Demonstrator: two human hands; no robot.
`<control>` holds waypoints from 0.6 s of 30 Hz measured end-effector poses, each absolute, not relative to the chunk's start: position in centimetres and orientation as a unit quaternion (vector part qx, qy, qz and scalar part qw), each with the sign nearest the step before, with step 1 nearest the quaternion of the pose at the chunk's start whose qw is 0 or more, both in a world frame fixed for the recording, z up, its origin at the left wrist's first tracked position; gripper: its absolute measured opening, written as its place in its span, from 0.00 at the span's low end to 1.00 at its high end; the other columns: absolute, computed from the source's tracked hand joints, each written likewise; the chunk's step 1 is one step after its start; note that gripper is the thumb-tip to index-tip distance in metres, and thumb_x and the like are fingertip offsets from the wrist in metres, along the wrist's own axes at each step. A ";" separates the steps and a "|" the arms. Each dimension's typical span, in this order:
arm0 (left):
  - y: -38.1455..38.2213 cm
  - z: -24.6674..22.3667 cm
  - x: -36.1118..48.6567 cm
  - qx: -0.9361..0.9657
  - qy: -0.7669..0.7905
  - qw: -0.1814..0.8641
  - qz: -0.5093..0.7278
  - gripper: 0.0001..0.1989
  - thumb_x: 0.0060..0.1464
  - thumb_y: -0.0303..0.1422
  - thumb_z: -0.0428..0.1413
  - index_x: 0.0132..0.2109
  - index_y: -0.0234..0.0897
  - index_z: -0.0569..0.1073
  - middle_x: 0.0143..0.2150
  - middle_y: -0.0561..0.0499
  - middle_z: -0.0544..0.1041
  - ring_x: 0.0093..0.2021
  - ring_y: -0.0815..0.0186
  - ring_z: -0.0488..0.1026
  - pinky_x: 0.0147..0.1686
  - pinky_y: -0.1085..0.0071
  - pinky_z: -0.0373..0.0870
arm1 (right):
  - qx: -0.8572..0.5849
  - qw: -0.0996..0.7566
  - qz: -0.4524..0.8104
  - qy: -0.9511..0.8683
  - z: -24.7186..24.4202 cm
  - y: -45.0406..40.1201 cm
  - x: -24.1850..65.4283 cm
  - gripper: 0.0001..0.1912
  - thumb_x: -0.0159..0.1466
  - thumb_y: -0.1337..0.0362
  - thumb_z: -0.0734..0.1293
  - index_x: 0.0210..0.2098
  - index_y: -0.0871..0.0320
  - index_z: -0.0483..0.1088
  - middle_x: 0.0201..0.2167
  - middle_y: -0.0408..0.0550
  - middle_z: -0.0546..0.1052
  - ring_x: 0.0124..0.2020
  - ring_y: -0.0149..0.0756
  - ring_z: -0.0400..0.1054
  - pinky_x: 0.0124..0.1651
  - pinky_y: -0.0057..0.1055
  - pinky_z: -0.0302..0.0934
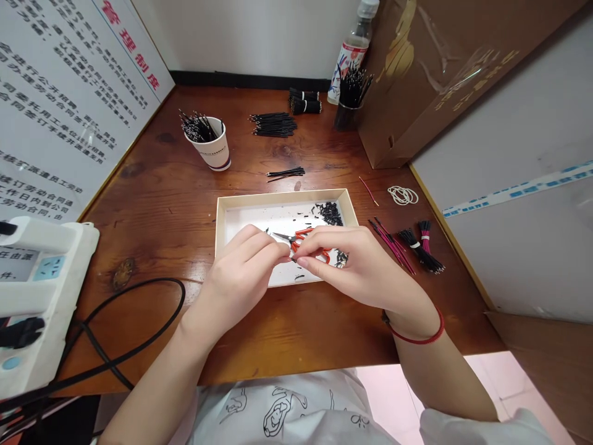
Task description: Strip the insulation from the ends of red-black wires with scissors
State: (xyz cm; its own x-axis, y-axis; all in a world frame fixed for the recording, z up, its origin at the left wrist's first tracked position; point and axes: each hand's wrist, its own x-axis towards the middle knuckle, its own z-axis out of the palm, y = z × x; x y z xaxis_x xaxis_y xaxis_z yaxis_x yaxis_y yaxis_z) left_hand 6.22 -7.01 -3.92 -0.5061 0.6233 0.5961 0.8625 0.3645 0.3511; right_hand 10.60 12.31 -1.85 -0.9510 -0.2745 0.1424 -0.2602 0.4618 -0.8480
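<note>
Your left hand and right hand pinch narrowly above the tray, partly hiding the scissors; whatever you hold is too small to make out.

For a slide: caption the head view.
Left hand and right hand meet above orange-handled scissors in a cardboard tray of black wire bits.

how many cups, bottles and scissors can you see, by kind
cups: 2 (paper cup, dark cup)
bottles: 1 (plastic bottle)
scissors: 1 (red-handled scissors)
total: 4
</note>
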 end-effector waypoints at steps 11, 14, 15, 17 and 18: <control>-7.0 -4.8 6.3 -0.470 -0.808 0.174 -0.309 0.10 0.61 0.19 0.51 0.35 0.36 0.71 0.29 0.51 0.74 0.31 0.66 0.64 0.32 0.70 0.67 | -0.194 -0.096 -0.290 0.932 -2.3 11.1 11.3 0.08 0.63 0.74 0.63 0.29 0.59 0.70 0.26 0.44 0.73 0.29 0.32 0.65 0.32 0.29 0.59; -6.9 -5.0 6.2 -0.471 -0.807 0.172 -0.312 0.10 0.61 0.19 0.51 0.34 0.36 0.71 0.30 0.51 0.74 0.31 0.66 0.64 0.33 0.70 0.66 | -0.186 -0.094 -0.294 0.933 -2.1 10.9 11.4 0.09 0.62 0.75 0.62 0.28 0.58 0.69 0.25 0.44 0.72 0.29 0.32 0.64 0.32 0.29 0.58; -6.9 -5.0 6.2 -0.473 -0.806 0.167 -0.315 0.10 0.61 0.19 0.51 0.35 0.36 0.71 0.30 0.51 0.74 0.32 0.66 0.65 0.33 0.70 0.66 | -0.177 -0.084 -0.315 0.929 -2.0 11.0 11.4 0.09 0.61 0.75 0.63 0.27 0.58 0.69 0.25 0.43 0.71 0.28 0.31 0.64 0.32 0.28 0.58; -6.9 -4.8 6.2 -0.479 -0.797 0.154 -0.333 0.10 0.61 0.19 0.51 0.35 0.36 0.71 0.31 0.51 0.75 0.32 0.66 0.66 0.34 0.69 0.67 | -0.151 -0.041 -0.386 0.909 -1.7 11.5 11.1 0.09 0.57 0.76 0.66 0.26 0.57 0.69 0.24 0.41 0.71 0.27 0.29 0.64 0.32 0.27 0.58; -6.9 -4.6 6.2 -0.480 -0.791 0.144 -0.349 0.10 0.61 0.19 0.51 0.35 0.36 0.71 0.31 0.51 0.75 0.32 0.66 0.66 0.34 0.70 0.67 | -0.133 -0.005 -0.437 0.890 -1.7 11.8 11.0 0.09 0.56 0.77 0.66 0.25 0.58 0.69 0.23 0.40 0.71 0.27 0.28 0.64 0.32 0.27 0.58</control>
